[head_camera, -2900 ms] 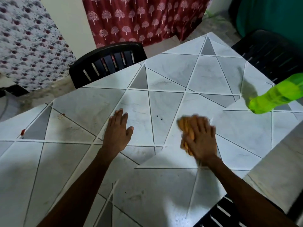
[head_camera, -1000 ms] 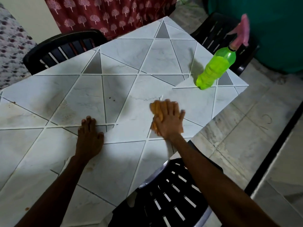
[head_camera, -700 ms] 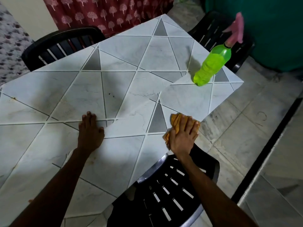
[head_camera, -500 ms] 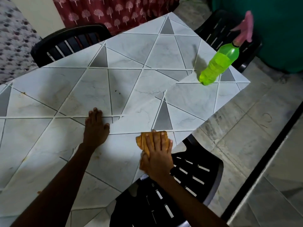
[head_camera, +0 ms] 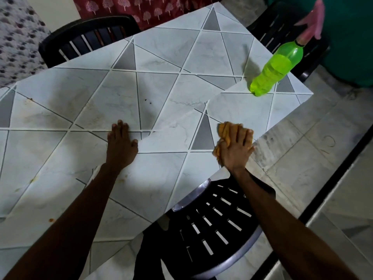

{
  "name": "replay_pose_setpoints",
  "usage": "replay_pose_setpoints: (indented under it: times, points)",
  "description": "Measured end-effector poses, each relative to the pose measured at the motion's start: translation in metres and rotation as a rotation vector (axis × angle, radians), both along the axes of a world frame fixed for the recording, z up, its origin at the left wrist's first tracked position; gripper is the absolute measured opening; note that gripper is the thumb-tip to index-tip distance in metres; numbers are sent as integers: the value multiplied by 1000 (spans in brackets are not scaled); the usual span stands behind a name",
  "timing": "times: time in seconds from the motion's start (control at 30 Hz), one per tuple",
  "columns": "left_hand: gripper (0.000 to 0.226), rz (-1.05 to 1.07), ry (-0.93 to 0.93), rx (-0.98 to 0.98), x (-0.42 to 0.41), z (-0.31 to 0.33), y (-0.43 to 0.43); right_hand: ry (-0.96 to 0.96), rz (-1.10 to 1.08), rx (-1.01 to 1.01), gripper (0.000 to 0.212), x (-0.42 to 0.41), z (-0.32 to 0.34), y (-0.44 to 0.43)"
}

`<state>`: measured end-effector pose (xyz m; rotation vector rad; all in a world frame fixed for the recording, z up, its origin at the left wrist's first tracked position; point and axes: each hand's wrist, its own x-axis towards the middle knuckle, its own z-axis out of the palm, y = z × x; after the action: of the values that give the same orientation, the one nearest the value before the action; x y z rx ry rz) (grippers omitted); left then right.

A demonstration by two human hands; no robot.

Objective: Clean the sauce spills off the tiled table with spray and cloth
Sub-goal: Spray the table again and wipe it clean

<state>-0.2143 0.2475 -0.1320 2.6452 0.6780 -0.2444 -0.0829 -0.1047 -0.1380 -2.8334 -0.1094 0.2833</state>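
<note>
My right hand [head_camera: 236,148] presses an orange cloth [head_camera: 223,133] flat against the tiled table [head_camera: 165,47] near its right edge, fingers straight over the cloth. My left hand [head_camera: 121,145] rests palm down on the tiles near the middle. A green spray bottle [head_camera: 276,70] with a pink trigger stands upright near the far right corner. Small dark specks [head_camera: 148,101] sit on a tile beyond my left hand. Reddish sauce spots [head_camera: 51,220] and smears mark the left part of the table.
A black plastic chair [head_camera: 212,225] stands tucked at the near edge below my right arm. Another black chair [head_camera: 86,37] is at the far side, and a third [head_camera: 282,27] behind the bottle. Tiled floor [head_camera: 323,158] lies to the right.
My right hand has slid the cloth back to the right, along the table's near edge toward its right side. My left hand stays planted on the tiles.
</note>
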Motion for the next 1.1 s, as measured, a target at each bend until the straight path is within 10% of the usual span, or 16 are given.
replay_pose_setpoints:
  times: [0.33, 0.6, 0.87, 1.1]
  points:
    - [75, -23, -33, 26, 1, -8, 2, -86, 524, -104, 67, -121, 1, 41]
    - [72, 16, -50, 10, 3, 1, 1, -14, 165, -139, 74, -12, 7, 43]
    - [69, -69, -108, 31, -31, 13, 12, -113, 880, -68, 71, -138, 10, 69]
    - [65, -46, -115, 25, -72, 22, 15, -11, 332, -156, 69, -31, 12, 79]
